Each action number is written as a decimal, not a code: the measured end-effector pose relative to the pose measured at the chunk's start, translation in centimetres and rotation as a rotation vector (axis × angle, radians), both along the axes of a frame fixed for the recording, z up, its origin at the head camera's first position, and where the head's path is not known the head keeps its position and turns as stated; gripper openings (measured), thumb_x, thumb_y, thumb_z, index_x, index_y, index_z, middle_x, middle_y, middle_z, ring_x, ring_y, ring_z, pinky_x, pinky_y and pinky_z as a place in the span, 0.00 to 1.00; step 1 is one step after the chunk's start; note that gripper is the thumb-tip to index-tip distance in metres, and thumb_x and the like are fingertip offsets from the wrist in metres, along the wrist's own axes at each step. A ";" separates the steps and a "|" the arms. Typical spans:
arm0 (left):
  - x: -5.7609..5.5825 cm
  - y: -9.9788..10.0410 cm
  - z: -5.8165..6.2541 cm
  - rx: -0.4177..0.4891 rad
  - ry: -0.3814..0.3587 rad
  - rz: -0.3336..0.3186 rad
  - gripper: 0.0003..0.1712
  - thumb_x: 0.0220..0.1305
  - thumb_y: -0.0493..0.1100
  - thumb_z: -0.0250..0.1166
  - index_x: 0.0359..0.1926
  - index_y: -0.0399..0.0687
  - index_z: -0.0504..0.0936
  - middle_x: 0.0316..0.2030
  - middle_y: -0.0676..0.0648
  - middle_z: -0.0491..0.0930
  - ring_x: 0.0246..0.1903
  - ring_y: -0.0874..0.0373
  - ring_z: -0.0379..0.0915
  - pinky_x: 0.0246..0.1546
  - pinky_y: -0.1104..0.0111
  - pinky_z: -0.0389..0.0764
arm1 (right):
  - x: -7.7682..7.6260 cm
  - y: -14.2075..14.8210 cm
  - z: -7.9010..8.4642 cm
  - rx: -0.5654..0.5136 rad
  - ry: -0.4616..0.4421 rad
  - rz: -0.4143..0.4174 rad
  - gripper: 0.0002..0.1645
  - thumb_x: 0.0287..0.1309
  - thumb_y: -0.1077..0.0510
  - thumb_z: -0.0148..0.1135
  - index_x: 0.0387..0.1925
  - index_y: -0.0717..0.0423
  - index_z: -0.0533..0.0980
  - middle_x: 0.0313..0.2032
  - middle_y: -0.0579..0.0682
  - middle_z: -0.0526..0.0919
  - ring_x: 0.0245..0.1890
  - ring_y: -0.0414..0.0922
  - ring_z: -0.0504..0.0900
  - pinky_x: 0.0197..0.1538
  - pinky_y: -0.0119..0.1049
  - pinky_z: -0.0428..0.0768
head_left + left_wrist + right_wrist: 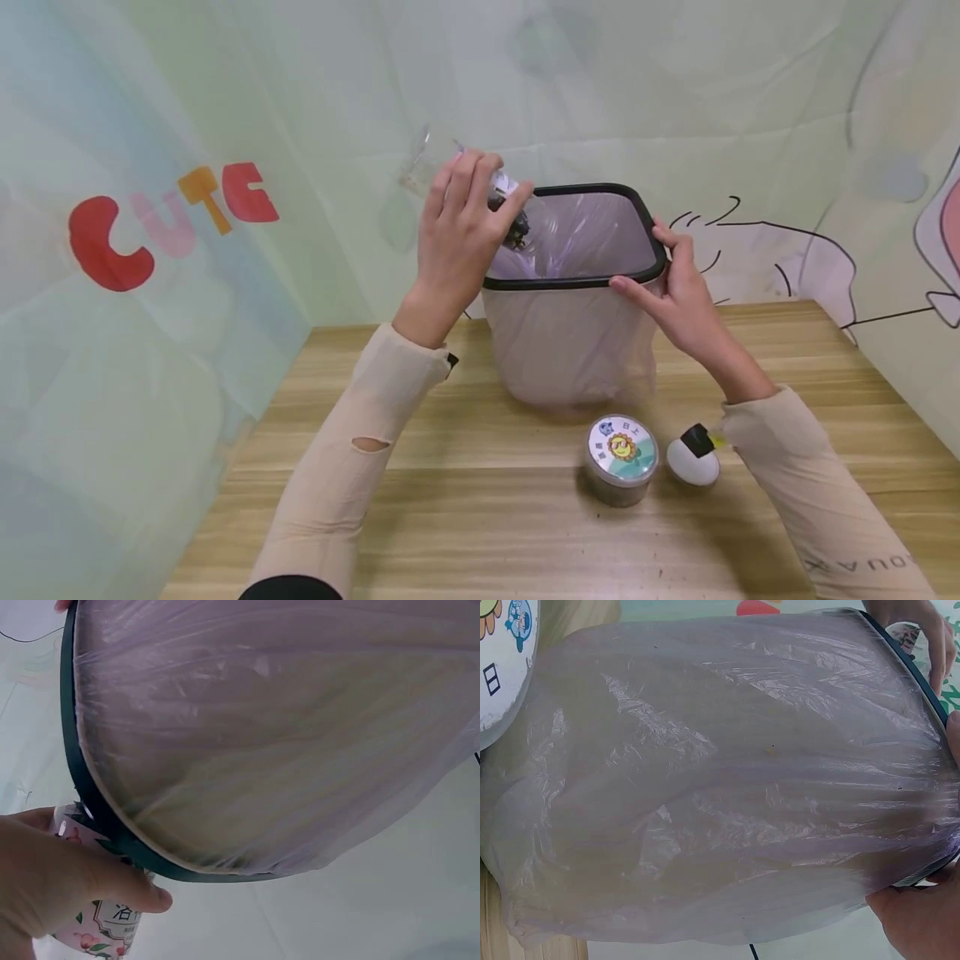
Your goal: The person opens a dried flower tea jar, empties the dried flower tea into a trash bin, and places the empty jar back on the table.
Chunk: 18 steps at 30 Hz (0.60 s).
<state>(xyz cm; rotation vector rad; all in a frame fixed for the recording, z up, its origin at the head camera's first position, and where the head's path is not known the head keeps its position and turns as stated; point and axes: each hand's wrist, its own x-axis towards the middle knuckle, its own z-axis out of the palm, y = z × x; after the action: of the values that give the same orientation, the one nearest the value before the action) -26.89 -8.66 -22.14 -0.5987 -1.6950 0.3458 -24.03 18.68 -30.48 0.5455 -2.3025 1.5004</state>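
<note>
A clear jar, tilted with its lower end over the bin's mouth, is held by my left hand. Dark dried pieces lie at that lower end; whether any are falling cannot be told. The left wrist view gives the jar's pink floral label, with my thumb across it. Lined with a thin translucent purple bag, the bin stands upright under a black rim. My right hand grips the rim's right side, thumb in front and fingers behind.
A round tin with a sun sticker stands in front of the bin on the wooden table. Right of it lies a small white round piece, partly covered by the black wrist camera. A printed cloth backdrop hangs close behind the bin.
</note>
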 end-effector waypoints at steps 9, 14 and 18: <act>0.1 0.1 -0.1 -0.009 0.054 -0.015 0.28 0.70 0.25 0.50 0.49 0.62 0.86 0.52 0.43 0.75 0.57 0.48 0.67 0.68 0.61 0.61 | 0.0 -0.2 -0.1 -0.007 0.005 0.004 0.53 0.62 0.50 0.70 0.73 0.61 0.47 0.78 0.47 0.46 0.69 0.53 0.65 0.64 0.26 0.65; 0.0 0.1 0.1 -0.022 0.041 -0.025 0.28 0.70 0.25 0.50 0.48 0.61 0.86 0.52 0.44 0.75 0.56 0.49 0.67 0.68 0.62 0.61 | 0.0 -0.2 0.1 0.001 0.013 -0.005 0.52 0.61 0.50 0.70 0.73 0.61 0.48 0.78 0.45 0.47 0.68 0.51 0.66 0.62 0.25 0.65; -0.1 0.1 0.3 -0.036 -0.001 -0.023 0.28 0.69 0.25 0.49 0.47 0.60 0.86 0.51 0.44 0.75 0.57 0.49 0.67 0.69 0.62 0.60 | 0.0 -0.1 0.2 0.000 0.009 -0.001 0.52 0.62 0.50 0.69 0.73 0.60 0.48 0.78 0.44 0.46 0.66 0.51 0.67 0.60 0.23 0.66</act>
<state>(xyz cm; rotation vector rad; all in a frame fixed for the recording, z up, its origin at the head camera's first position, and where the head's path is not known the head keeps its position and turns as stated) -27.01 -8.59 -21.80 -0.6448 -1.6847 0.3601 -24.05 18.56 -30.30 0.5497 -2.2958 1.4950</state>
